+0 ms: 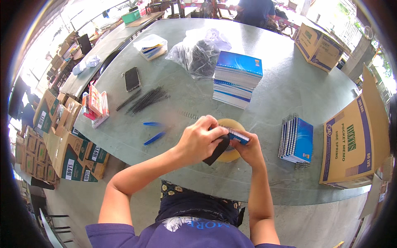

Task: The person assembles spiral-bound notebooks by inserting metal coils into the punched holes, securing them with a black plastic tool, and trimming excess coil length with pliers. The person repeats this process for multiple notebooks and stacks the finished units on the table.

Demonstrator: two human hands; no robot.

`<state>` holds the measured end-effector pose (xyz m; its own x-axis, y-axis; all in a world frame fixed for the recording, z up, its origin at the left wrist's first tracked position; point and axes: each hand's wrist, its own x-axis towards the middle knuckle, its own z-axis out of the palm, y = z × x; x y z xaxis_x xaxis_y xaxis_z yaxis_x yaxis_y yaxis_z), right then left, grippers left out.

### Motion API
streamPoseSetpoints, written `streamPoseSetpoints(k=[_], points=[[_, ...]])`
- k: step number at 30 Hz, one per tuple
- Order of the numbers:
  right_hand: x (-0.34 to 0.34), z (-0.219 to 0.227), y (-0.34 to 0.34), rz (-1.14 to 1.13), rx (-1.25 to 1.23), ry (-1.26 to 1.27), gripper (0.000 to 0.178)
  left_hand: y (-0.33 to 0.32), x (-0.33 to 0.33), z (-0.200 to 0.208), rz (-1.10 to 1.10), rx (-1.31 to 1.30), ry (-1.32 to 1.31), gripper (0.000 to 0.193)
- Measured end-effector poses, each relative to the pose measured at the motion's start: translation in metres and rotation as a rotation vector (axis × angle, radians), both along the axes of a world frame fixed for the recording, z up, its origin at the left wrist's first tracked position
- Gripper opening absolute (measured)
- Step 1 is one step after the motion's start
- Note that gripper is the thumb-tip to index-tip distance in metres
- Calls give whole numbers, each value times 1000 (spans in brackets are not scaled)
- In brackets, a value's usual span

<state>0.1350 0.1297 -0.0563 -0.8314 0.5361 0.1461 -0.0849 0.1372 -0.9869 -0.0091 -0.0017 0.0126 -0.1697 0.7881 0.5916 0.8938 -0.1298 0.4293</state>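
Above a roll of clear tape (228, 156), my right hand (249, 149) grips a small blue notebook (238, 136) by its side, fingers wrapped round it. My left hand (201, 138) is closed in a pinch at the notebook's near end. A thin dark spiral wire coil (189, 115) runs out from its fingers toward the left, in line with the notebook's edge. Below the left fingers hangs a flat black piece (217, 151); what it joins is hidden. Left of the hands lies a tool with blue handles (154, 138), its head blurred.
More black coils (147, 100) and a phone (132, 79) lie left. Behind stand a tall stack of blue notebooks (237, 80), a plastic bag (200, 53) and a clear tub (151, 46). Spiral-bound notebooks (297, 139) and an open carton (351, 136) are right.
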Motion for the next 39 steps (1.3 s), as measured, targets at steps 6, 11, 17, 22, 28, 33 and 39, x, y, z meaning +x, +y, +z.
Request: streamPoseSetpoints(k=[6,11,17,22,28,33,39], points=[[3,-2,2,81,-139,-54,31,5,2,19,101,159,-28,29],[-1,-4,-6,40,-47,-81,28,11,1,36,118,349,89,31],[-2,-6,2,-3,-148,72,30,-4,-5,59,106,381,-84,27],[-2,-5,-1,16,-87,10,28,0,-1,4,63,1,53,26],[1,-9,3,94,-65,-33,31,15,-3,22,31,48,5,25],[1,-13,1,120,-53,41,33,22,-1,21,14,196,6,25],[-2,-2,1,37,-25,15,30,-21,6,-34,-155,-341,-118,28]])
